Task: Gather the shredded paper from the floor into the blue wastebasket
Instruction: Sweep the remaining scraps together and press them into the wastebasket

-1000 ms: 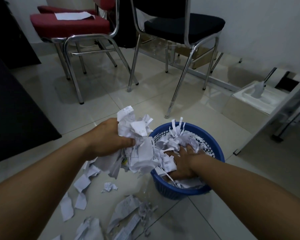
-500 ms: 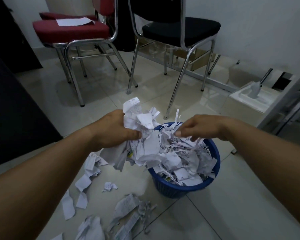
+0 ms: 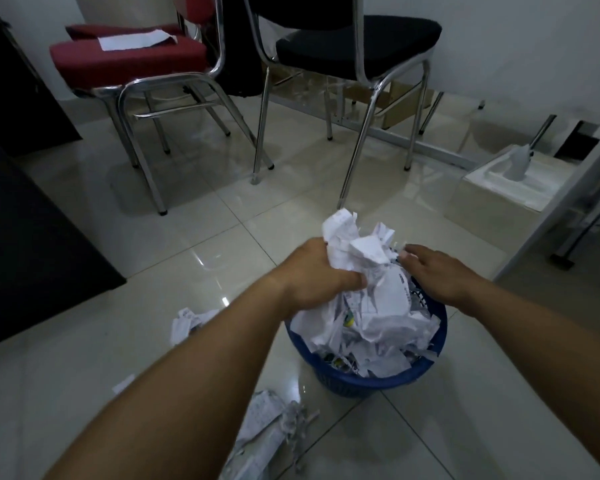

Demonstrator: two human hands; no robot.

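The blue wastebasket (image 3: 433, 367) stands on the tiled floor, heaped with white shredded paper (image 3: 385, 327). My left hand (image 3: 316, 271) grips a large crumpled bunch of paper (image 3: 354, 247) right above the basket's left rim. My right hand (image 3: 437, 271) lies over the right side of the heap with its fingers extended, touching the paper. More shreds lie on the floor: one clump (image 3: 187, 322) left of my left forearm, another (image 3: 274, 434) near the bottom, partly hidden by the arm.
A red chair (image 3: 129, 57) with a sheet of paper on its seat and a black chair (image 3: 357, 39) stand behind the basket on chrome legs. A white foam box (image 3: 499, 188) sits at the right. Dark furniture (image 3: 32, 220) lines the left side.
My left hand has carried its bunch of paper rightward over the basket. My right hand rose out of the basket, then came down on the right side of the heap.
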